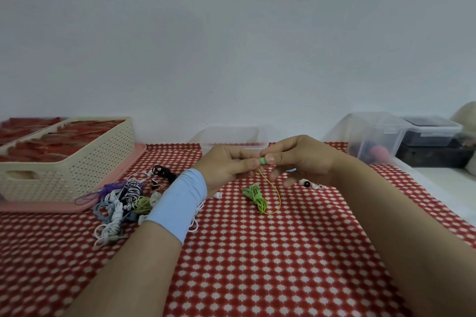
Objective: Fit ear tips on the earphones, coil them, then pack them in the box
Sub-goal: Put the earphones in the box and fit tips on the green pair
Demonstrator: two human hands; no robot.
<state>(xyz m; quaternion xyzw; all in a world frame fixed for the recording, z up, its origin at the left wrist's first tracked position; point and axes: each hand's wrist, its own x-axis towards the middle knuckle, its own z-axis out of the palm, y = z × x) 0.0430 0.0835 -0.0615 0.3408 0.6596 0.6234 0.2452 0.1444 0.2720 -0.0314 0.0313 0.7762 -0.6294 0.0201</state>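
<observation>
Both left hand (226, 165) and right hand (302, 159) pinch the small green plastic earbud (262, 160), its axis running hand-to-hand, above the bundled green cable (255, 197).

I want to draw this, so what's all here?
green earbud: one, green, held up mid-table
green cable: one bundle, green-yellow, below the earbud
basket: one, cream, far left
tray: one, pink, under the basket
earphone pile: many, mixed colours, beside the basket
ear tips: few, white and black, right of the cable
clear box: one, see-through, back centre
tubs: two or more, clear, far right
tablecloth: one, red-white, underneath everything
wristband: one, light blue, left wrist
left hand: fingers pinch the earbud
right hand: fingers pinch the earbud
</observation>
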